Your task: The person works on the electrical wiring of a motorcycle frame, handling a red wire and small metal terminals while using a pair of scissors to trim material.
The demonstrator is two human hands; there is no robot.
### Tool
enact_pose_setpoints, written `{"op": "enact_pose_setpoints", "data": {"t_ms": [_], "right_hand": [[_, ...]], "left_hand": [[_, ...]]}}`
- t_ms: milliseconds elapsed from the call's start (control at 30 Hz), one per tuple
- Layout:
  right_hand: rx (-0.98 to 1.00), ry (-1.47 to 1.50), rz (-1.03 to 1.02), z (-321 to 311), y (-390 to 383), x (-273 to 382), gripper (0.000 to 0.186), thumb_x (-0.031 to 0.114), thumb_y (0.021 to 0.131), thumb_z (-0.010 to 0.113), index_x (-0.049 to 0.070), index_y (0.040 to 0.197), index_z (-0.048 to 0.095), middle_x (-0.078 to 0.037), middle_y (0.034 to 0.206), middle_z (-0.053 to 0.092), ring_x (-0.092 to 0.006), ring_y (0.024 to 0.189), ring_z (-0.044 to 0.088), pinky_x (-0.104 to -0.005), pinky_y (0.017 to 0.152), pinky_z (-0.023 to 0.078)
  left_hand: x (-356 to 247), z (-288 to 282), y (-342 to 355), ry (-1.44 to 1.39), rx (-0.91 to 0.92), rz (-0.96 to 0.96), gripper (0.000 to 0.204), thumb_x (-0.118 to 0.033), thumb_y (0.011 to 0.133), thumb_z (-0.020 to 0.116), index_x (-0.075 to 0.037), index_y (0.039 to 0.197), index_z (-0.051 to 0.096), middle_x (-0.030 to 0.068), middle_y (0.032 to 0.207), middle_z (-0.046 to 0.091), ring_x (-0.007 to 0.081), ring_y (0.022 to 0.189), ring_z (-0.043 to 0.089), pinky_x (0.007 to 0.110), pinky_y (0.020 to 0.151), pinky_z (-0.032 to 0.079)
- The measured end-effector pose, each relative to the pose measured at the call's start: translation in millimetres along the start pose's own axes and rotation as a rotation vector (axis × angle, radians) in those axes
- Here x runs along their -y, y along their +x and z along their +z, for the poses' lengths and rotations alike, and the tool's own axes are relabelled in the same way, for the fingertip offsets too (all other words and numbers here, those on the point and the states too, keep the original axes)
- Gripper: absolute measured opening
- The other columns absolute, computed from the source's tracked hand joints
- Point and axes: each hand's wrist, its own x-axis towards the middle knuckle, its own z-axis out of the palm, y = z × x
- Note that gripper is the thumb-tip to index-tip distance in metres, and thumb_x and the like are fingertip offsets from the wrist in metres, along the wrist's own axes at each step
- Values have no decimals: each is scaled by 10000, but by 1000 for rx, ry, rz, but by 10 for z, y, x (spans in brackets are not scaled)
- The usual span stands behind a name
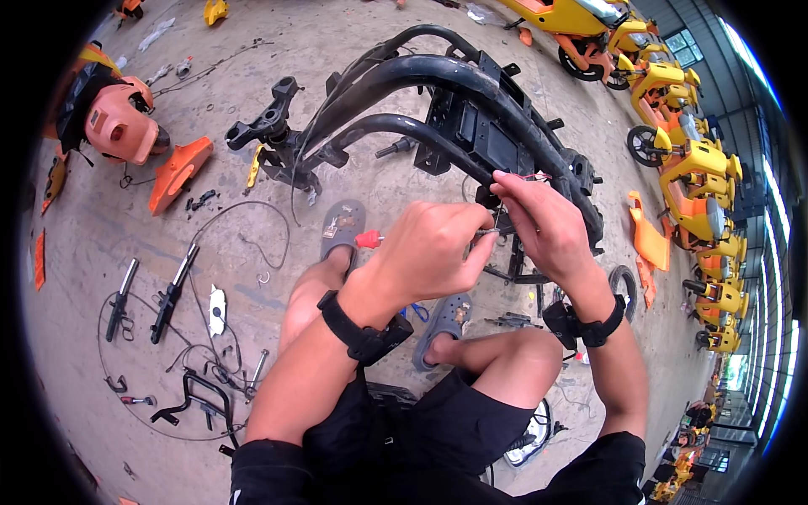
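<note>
In front of me a black scooter frame (412,71) of curved tubes stands on the floor. My left hand (421,248) is closed in a pinch close to its near side. A red-handled screwdriver (368,240) seems to run through this hand, its handle sticking out on the left and thin metal showing at the fingertips. Opposite it, my right hand (547,223) is closed, thumb and fingers drawn together by the frame's lower tube. What it pinches is too small to make out. A thin reddish wire (536,176) shows behind its fingers.
Shock absorbers (172,295), cables and a black bracket (198,396) lie on the floor at left. Farther left are an orange fender piece (179,175) and an orange scooter body (122,126). Yellow scooters (694,181) line the right, near a loose orange panel (648,234).
</note>
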Motion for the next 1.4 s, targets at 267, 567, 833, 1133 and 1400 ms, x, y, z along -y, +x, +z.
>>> {"op": "enact_pose_setpoints", "data": {"t_ms": [267,567,833,1133,1400], "right_hand": [[-10,42,35,7,-8,-31,333,-86,853,679,11,1171,677,-113,934,720,-261,863,717,-358,793,569],[-112,90,112,-71,16,24,382,-78,838,680,38,1202,667,-125,951,716,-266,808,719,-350,675,567],[75,-92,-17,-194,116,39,400,-24,806,729,66,1192,676,-89,851,668,-251,754,674,-355,657,551],[220,-112,-17,-215,267,61,462,-35,757,676,70,1204,621,-97,841,634,-282,735,649,-388,639,538],[414,-62,10,-263,447,27,446,5,775,629,69,1213,571,-120,847,662,-334,739,669,-413,625,539]], "left_hand": [[-13,-11,17,-16,-19,-6,86,-84,818,719,-27,853,666,142,719,679,340,628,663,411,556,512],[20,20,5,9,-22,40,96,-30,781,749,-14,860,697,118,765,711,270,627,693,342,559,528],[-3,16,8,18,-2,28,98,-24,773,746,-13,854,693,129,778,717,292,670,710,345,591,549],[-11,28,14,24,8,35,103,-20,765,750,-9,848,688,130,781,717,296,664,706,355,588,546],[1,16,18,72,23,57,95,-9,765,747,-4,837,685,130,781,717,302,663,703,358,579,543]]}}
